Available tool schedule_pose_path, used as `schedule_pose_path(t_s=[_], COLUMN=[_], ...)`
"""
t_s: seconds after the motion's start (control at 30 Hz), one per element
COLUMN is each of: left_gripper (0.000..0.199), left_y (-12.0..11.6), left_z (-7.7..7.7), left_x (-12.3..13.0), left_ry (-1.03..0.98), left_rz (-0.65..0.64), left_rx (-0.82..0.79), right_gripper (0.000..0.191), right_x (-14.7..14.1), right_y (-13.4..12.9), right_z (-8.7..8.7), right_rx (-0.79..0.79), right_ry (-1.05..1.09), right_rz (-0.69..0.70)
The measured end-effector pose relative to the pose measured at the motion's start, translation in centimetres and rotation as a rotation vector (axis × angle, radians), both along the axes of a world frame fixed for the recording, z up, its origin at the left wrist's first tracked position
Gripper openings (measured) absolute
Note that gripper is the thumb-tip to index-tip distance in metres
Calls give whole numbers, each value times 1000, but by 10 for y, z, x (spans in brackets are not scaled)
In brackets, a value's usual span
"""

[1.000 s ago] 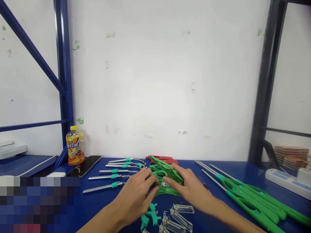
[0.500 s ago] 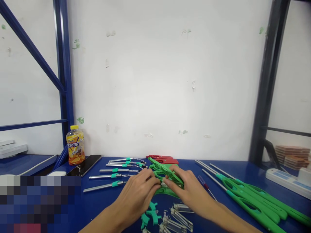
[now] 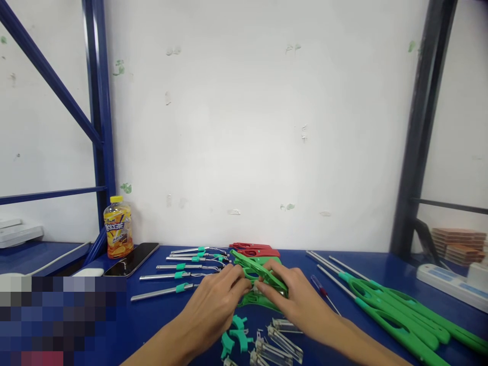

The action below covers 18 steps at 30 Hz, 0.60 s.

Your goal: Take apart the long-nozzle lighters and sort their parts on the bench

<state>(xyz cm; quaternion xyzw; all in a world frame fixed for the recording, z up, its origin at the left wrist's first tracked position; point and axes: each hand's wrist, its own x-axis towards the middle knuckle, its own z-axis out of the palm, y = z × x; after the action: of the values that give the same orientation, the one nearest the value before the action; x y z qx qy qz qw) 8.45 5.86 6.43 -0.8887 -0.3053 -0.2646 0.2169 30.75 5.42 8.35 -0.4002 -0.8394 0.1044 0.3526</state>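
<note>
On our table [image 3: 152,315], 1 bottle [image 3: 118,231] stands left of 1 phone [image 3: 134,259], rods [image 3: 160,293] lie right of both, and 1 screwdriver [image 3: 323,292] lies farther right, just left of our handles [image 3: 427,330].

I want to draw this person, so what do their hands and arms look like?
The left hand and right hand wear no gloves, and I see no rings. The left forearm and right forearm show no sleeves, watch or bracelet.

Only readable text was "红茶", printed in large characters across the label [image 3: 118,230] of the yellow-capped bottle [image 3: 119,249], which stood just beside the phone [image 3: 132,260], on its left. Character ahead of those two was unclear. Smaller label print above and below them was too small to read.
</note>
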Motion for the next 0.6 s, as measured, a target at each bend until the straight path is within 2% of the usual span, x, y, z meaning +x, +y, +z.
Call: schedule_pose_path(t_s=[0.4, 0.6], left_gripper=[49, 51], left_y=[1, 1], left_z=[1, 3], left_x=[-3, -3], left_ry=[88, 80], left_rz=[85, 64], left_rx=[-43, 1], right_gripper=[9, 14], right_x=[-1, -1], right_y=[-4, -8], right_z=[2, 7], right_rx=[-30, -42], right_ry=[-5, -7], right_rz=[75, 98])
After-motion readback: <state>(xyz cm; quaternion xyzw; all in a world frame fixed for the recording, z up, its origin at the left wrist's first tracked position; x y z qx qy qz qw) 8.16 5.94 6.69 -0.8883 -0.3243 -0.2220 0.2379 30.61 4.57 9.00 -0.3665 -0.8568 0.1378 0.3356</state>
